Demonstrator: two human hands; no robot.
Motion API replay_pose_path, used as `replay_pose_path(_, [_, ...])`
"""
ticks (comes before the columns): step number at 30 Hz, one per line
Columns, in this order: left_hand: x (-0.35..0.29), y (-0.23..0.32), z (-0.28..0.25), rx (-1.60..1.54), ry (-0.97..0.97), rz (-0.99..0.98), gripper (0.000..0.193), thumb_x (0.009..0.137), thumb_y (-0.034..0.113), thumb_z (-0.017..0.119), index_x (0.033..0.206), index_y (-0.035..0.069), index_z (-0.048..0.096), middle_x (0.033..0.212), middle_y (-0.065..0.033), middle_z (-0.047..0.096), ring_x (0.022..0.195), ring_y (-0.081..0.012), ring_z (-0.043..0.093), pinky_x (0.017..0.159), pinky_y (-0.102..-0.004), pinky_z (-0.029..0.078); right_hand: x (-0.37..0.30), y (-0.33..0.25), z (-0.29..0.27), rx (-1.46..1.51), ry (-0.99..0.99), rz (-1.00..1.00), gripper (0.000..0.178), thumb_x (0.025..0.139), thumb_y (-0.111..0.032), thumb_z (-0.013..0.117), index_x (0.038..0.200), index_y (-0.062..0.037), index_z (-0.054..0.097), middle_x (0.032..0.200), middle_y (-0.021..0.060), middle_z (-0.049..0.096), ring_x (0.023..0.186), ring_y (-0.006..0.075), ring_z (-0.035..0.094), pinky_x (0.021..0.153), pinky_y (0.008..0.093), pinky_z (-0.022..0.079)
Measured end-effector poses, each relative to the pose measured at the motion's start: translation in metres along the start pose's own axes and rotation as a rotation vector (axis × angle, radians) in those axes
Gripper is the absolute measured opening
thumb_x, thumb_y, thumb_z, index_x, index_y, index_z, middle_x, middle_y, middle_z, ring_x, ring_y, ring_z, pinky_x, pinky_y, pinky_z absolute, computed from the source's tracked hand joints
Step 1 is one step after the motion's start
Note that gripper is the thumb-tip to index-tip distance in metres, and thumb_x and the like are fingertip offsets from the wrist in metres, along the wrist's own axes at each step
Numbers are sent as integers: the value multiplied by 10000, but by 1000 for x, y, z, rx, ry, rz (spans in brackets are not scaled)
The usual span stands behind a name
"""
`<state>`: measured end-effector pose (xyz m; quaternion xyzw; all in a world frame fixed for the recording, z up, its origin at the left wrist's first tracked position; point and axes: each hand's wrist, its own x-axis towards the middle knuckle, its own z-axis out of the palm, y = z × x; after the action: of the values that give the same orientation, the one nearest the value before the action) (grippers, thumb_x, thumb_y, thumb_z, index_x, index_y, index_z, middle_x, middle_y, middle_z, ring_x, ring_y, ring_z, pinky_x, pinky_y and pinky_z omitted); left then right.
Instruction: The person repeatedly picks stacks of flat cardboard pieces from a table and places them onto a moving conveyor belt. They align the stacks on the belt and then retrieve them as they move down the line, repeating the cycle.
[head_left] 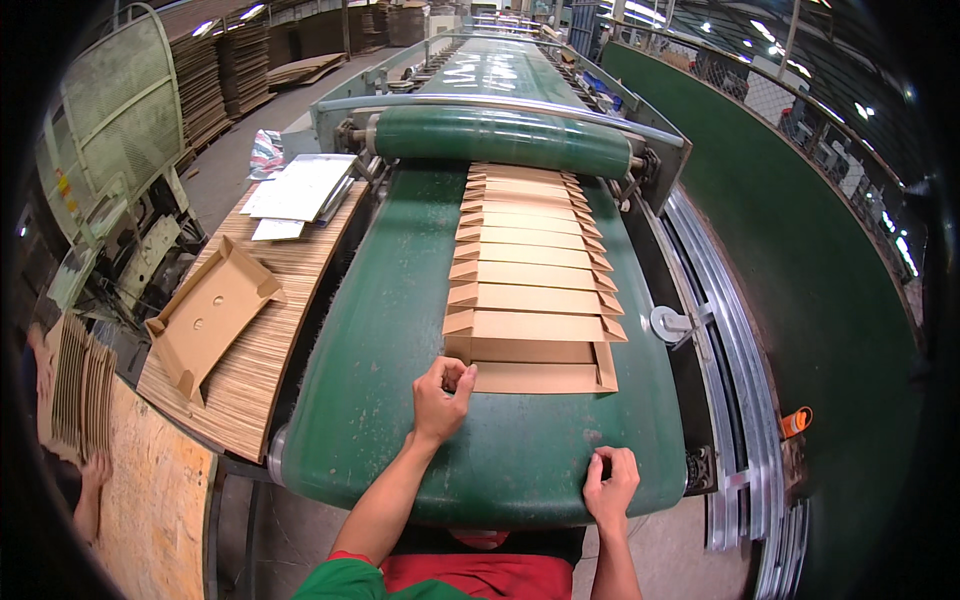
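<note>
A row of flat-folded brown cardboard cartons lies overlapping on the green conveyor belt, running from a roller toward me. My left hand is at the near left corner of the closest folded carton, its thumb and fingers closed on that corner. Lower and to the right, my right hand hangs over the belt's near end, apart from the cartons. Its fingers are curled in, and nothing shows in them.
A green roller crosses the belt's far part. On the left, an open cardboard tray and white sheets rest on stacked cardboard. Another person's hand is beside a cardboard bundle. Metal rails run along the right.
</note>
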<state>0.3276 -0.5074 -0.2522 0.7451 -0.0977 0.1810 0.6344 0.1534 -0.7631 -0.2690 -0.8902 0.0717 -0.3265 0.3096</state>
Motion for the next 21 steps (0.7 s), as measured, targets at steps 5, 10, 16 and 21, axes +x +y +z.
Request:
replay_pose_path(5, [-7,2,-2,25,-2,-26,206,957,149,765,855,20,641,648,0,591,587,-64,518,578,-253,469,-7,-1,-1,-91,-23,-12,83,848,3,683,930,-8,670,885,152,648,814,354,608,737,449,493])
replay_pose_path(10, [-35,8,-10,45,-11,-31,195,948,147,769,868,24,641,658,-35,614,590,-102,566,595,-282,491,-30,-3,-4,-146,55,-93,102,831,-8,687,931,-24,675,888,140,644,818,357,598,748,460,480])
replay_pose_path(16, [-65,14,-18,118,-30,64,174,930,133,785,886,26,655,720,-74,690,646,-151,672,634,-302,536,-37,-13,-12,-153,-24,-119,160,827,-4,712,981,-33,679,913,137,642,841,358,604,779,449,480])
replay_pose_path(21, [-67,14,-20,147,-48,95,172,915,122,801,873,26,665,743,-66,709,674,-139,682,667,-300,544,-5,-18,1,-62,-143,-188,236,831,-44,780,1047,-41,684,1014,140,648,930,353,610,816,451,485])
